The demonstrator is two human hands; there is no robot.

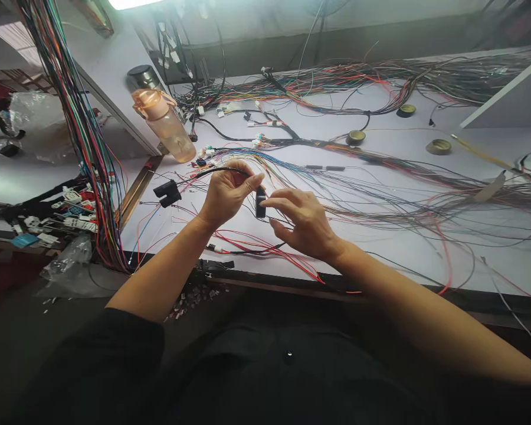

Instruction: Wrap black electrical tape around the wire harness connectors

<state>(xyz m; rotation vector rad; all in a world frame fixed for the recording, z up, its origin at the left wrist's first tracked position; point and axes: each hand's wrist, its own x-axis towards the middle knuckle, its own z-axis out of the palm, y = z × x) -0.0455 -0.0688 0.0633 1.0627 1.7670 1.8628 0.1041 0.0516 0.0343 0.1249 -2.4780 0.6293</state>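
Observation:
My left hand is closed on a black cable and the top of a small black connector, near the middle of the view. Another black connector hangs at the cable's left end, beyond my left wrist. My right hand is at the right side of the small connector, its index fingertip on or very near the connector's face, thumb and fingers apart. Thin wires run behind both hands. Whether my right fingers hold a thin wire is too small to tell.
An orange-tinted bottle stands at the back left. Tape rolls and long wire bundles lie across the white table. A thick wire bundle hangs at left, beside loose connectors.

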